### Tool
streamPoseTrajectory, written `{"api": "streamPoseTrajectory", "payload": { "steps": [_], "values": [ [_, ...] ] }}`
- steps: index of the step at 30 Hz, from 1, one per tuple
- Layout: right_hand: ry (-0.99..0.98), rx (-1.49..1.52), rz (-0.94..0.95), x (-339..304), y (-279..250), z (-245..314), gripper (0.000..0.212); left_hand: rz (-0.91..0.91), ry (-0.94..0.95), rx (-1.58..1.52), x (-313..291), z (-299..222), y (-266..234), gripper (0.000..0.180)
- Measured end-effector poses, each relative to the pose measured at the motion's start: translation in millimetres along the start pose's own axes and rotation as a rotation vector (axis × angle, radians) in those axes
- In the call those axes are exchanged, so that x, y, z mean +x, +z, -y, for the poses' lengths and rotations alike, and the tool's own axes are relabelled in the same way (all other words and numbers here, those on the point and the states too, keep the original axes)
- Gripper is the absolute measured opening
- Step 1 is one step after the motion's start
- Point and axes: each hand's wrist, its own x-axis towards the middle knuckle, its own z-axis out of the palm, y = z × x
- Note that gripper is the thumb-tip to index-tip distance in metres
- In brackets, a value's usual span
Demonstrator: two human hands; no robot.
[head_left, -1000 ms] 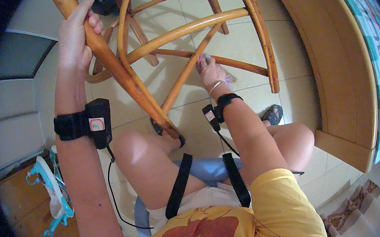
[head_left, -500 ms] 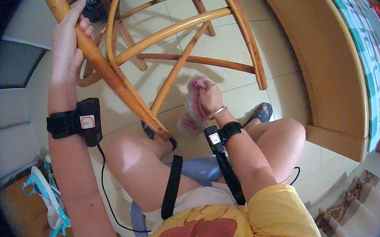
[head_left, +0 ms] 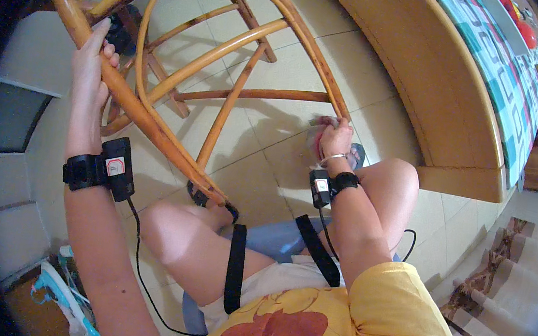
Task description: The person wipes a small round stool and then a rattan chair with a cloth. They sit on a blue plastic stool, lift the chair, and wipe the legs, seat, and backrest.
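Note:
A brown wooden chair (head_left: 138,106) with bent, glossy poles lies tipped in front of me, its legs pointing toward me. My left hand (head_left: 92,61) is closed round its thick left leg. Beside the end of the right leg, my right hand (head_left: 337,138) is closed on a pinkish-white rag (head_left: 316,138). The hand is at the leg's tip, but I cannot tell whether the rag wraps it. Part of the rag is hidden behind my fingers.
I sit on a blue-grey plastic stool (head_left: 278,238) over a tiled floor (head_left: 253,166). A wooden table (head_left: 436,74) with a patterned teal cloth (head_left: 489,66) stands at the right. Turquoise-and-white items (head_left: 65,294) lie at lower left. Black straps and cables hang from my wrists.
My right hand has moved right with the rag, from between the chair legs to the right leg's end. My left hand keeps its grip. The whole view has shifted slightly.

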Motion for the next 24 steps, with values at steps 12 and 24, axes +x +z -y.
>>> {"api": "streamPoseTrajectory", "payload": {
  "steps": [12, 24],
  "values": [
    [-0.588, 0.664, -0.337, 46.0, -97.9, 135.7, 0.026, -0.024, -0.021, 0.001, 3.5, 1.4, -6.2, 0.024],
    [-0.055, 0.144, -0.001, 18.8, -13.4, 23.7, 0.047, -0.029, -0.007, 0.077, -4.0, -1.8, -3.2, 0.026]
  ]
}}
